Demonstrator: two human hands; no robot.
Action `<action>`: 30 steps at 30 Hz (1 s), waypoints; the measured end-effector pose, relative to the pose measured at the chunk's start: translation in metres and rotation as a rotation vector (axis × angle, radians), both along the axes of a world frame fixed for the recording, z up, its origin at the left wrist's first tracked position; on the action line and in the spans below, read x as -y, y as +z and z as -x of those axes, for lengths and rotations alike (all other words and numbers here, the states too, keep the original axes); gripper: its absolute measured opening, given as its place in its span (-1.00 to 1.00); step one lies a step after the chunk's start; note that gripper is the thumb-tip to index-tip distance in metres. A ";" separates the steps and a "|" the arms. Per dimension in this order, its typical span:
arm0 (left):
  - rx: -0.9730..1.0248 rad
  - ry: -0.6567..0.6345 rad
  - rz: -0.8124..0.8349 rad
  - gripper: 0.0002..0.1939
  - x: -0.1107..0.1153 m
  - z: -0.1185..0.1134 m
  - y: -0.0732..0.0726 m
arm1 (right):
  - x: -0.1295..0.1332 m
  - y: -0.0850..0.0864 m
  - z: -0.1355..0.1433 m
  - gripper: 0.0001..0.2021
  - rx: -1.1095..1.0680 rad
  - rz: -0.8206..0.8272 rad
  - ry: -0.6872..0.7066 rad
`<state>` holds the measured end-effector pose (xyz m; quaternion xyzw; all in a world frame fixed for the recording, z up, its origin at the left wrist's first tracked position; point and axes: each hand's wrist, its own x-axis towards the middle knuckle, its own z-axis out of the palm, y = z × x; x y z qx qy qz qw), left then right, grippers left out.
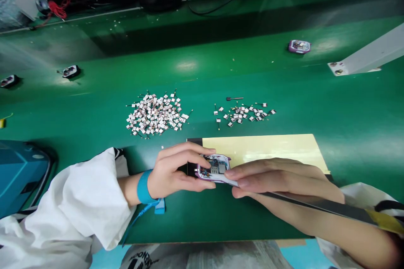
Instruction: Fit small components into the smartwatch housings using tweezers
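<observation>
My left hand [178, 167] grips the left side of a small purple-and-white device [217, 168], whose open face shows a circuit board. A blue band circles my left wrist. From the right, my right hand [280, 178] holds a long thin grey strip-like tool [325, 205], its pale end at the lower right edge of the device. The fingers of my right hand are pressed together along the tool. Beneath the device lies a yellow sheet [261, 147] with dark edges.
Behind my hands lie a large pile of small white parts with short leads [154, 113] and a smaller pile [243, 113]. A purple device [299, 46] sits near a white metal post [372, 56]. Two dark devices are far left, above a blue bin [22, 176].
</observation>
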<state>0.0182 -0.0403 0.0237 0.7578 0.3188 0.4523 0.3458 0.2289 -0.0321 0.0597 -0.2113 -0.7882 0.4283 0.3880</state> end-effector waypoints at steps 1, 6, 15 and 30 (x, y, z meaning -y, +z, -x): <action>0.000 0.003 0.001 -0.74 0.000 0.000 0.000 | 0.000 0.000 0.000 -0.79 -0.004 0.011 0.004; -0.006 -0.005 -0.030 -0.75 0.000 0.000 0.003 | 0.000 -0.004 -0.003 -0.73 -0.028 0.027 0.025; -0.027 -0.015 -0.089 -0.76 -0.001 0.000 0.004 | -0.002 -0.003 -0.003 -0.77 0.008 0.039 0.041; -0.104 -0.011 -0.261 -0.81 -0.001 0.001 0.004 | 0.004 -0.007 0.001 -0.78 -0.001 -0.021 -0.081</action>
